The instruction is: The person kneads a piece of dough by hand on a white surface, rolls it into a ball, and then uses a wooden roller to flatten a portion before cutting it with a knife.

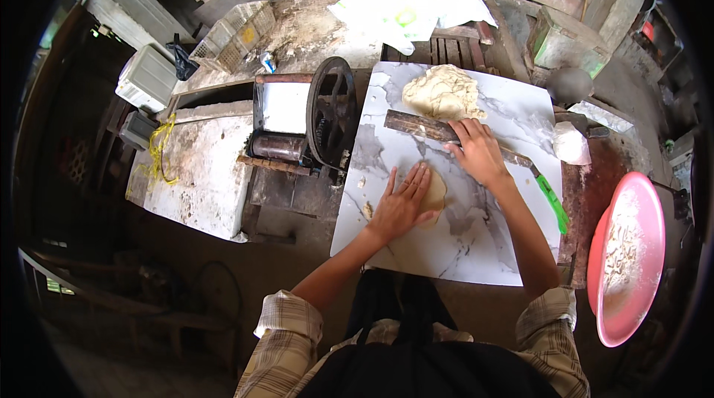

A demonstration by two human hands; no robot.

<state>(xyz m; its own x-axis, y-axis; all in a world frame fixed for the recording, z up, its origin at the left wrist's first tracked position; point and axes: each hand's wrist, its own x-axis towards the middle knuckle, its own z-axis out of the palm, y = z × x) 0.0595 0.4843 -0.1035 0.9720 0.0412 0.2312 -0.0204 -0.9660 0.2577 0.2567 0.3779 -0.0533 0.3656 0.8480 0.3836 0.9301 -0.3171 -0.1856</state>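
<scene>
My left hand (401, 201) lies flat, fingers stretched, on a flattened pale dough piece (435, 190) on the marble-patterned board (476, 234). My right hand (476, 149) has its fingers curled over a long, dark, stained flat bar (413, 123) above that piece. A larger lumpy dough mound (442, 89) sits just behind the bar. To the right of my right hand is a knife with a green handle (550, 197); whether it joins the dark bar under my hand I cannot tell. Small dough scraps (367, 210) lie left of my left hand.
A hand roller machine with a large iron wheel (327, 112) stands left of the board. A pink basin (625, 257) with floury contents is at the right. Behind are a white sack (409, 8) and a plastic crate (227, 37); a stained white slab (193, 190) is at far left.
</scene>
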